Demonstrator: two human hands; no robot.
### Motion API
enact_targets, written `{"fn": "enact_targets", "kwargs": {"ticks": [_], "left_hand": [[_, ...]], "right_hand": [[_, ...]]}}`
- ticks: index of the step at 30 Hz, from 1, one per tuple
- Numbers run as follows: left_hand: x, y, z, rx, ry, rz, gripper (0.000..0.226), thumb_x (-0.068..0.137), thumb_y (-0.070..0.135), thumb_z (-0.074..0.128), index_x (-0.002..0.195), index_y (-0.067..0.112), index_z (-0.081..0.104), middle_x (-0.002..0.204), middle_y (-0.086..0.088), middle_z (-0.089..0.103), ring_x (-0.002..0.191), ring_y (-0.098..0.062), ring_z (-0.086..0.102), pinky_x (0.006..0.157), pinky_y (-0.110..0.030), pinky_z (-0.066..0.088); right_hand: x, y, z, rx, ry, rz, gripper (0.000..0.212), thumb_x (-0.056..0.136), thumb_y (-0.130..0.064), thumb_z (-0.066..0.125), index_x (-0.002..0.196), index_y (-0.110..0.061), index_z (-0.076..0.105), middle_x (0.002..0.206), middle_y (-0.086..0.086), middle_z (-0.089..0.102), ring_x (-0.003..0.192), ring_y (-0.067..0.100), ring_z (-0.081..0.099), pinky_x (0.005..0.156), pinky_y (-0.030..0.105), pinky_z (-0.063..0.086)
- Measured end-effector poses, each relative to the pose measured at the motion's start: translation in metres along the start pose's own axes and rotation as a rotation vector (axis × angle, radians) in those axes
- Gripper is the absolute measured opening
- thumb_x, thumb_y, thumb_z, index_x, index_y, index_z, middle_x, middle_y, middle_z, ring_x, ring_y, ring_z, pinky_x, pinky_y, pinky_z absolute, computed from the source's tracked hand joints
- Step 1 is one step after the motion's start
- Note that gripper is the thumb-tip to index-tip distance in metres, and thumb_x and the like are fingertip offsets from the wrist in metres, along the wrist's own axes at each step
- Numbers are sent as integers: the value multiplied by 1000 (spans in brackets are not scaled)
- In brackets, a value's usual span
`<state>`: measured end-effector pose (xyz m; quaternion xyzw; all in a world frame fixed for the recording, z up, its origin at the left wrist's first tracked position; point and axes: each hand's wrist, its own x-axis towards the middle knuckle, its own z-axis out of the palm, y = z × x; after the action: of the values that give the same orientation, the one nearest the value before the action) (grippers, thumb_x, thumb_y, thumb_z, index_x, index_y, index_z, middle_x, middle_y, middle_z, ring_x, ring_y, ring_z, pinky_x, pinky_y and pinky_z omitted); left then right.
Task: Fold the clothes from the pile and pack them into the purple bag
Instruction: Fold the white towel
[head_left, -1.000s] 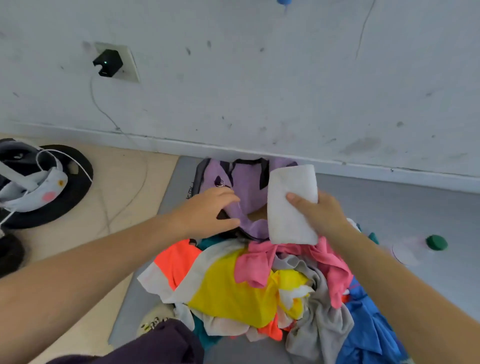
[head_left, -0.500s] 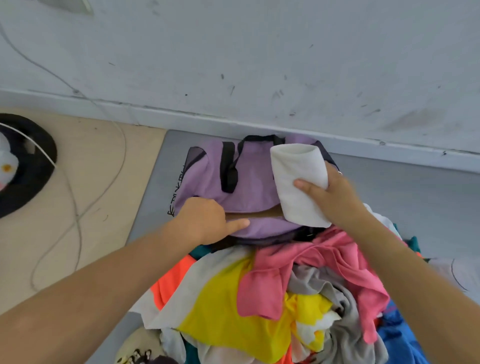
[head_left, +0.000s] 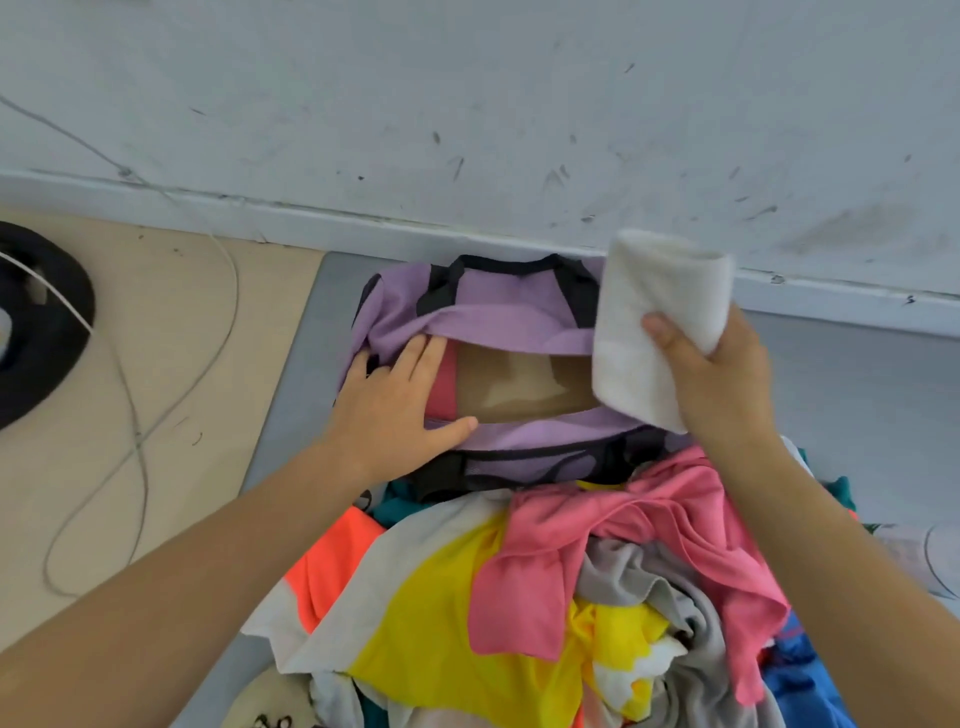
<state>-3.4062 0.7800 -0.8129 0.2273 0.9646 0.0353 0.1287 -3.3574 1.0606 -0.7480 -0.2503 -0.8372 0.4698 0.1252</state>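
I note left hand (head_left: 387, 410) spread, parting the purple bag (head_left: 519, 312); right hand (head_left: 722, 374) grips folded white cloth (head_left: 654, 322), which may unfold against the narrow opening.

A plain room indoors: scuffed white wall (head_left: 467, 104), floor mat (head_left: 291, 389), loose cable (head_left: 156, 415).

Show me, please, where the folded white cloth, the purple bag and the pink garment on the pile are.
folded white cloth (head_left: 649, 332): head view, its front face.
purple bag (head_left: 498, 306): head view, far side panel.
pink garment (head_left: 561, 566): head view, its middle.
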Motion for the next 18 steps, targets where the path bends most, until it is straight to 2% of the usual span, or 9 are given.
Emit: {"fn": "enact_targets", "kwargs": {"ticks": [3, 5, 7, 9, 11, 13, 15, 17, 18], "left_hand": [[5, -5, -7, -116, 76, 14, 103, 76, 83, 25, 156, 26, -6, 166, 2, 1, 137, -27, 42, 114, -56, 26], [12, -8, -13, -162, 55, 24, 106, 73, 85, 28, 156, 28, -8, 166, 5, -7, 148, -27, 23, 115, -58, 24], [17, -11, -19, -204, 49, 41, 109, 70, 84, 32, 157, 28, -5, 165, 4, -11, 151, -27, 12, 116, -59, 22], [19, -13, -22, -206, 74, 72, 111, 71, 82, 39, 157, 25, 0, 165, 1, -10, 152, -25, 4, 116, -58, 22], [19, -14, -19, -176, 78, 99, 112, 73, 79, 46, 158, 22, 1, 165, 1, -14, 152, -23, -6, 117, -56, 23], [21, -15, -15, -156, 81, 93, 112, 74, 79, 49, 158, 23, 1, 164, 0, -17, 152, -23, -12, 118, -54, 22], [22, -17, -12, -129, 100, 84, 107, 77, 78, 49, 158, 23, 5, 165, -2, -14, 152, -23, -12, 118, -53, 21], [21, -20, -10, -130, 125, 102, 101, 77, 78, 44, 157, 24, 14, 165, -2, -10, 152, -23, -11, 116, -52, 22], [21, -22, -9, -135, 128, 113, 99, 76, 79, 41, 157, 25, 17, 165, -2, -10, 151, -23, -11, 116, -53, 21]], "right_hand": [[-10, -20, -1, 192, 99, -89, 27, 81, -46, 70, 105, -45, 56, 90, -36, 64, 85, -12, 61, 65, 6, 44], [-18, -29, 9, 166, -72, -206, 30, 76, -46, 74, 100, -49, 57, 89, -40, 64, 83, -16, 59, 66, 1, 42], [-18, -26, 30, -56, -362, -322, 35, 76, -42, 78, 107, -38, 62, 94, -26, 69, 89, -3, 61, 73, 5, 41], [-8, -10, 56, -406, -586, -356, 46, 83, -39, 73, 121, -18, 60, 112, -1, 68, 104, 21, 60, 83, 21, 41], [9, 1, 80, -643, -657, -202, 50, 88, -42, 66, 126, -12, 55, 121, 9, 63, 109, 29, 57, 90, 34, 43], [26, 7, 101, -669, -696, -18, 52, 91, -45, 60, 132, -14, 51, 129, 11, 59, 115, 30, 54, 95, 37, 43], [40, 8, 118, -491, -697, 147, 62, 93, -49, 56, 143, -15, 40, 141, 12, 50, 123, 30, 49, 98, 35, 39], [44, 14, 134, -136, -558, 322, 64, 90, -48, 61, 141, -16, 42, 137, 11, 53, 117, 29, 53, 92, 35, 43], [45, 17, 138, -64, -528, 372, 61, 89, -47, 64, 138, -15, 46, 134, 10, 56, 113, 28, 56, 89, 36, 45]]}}
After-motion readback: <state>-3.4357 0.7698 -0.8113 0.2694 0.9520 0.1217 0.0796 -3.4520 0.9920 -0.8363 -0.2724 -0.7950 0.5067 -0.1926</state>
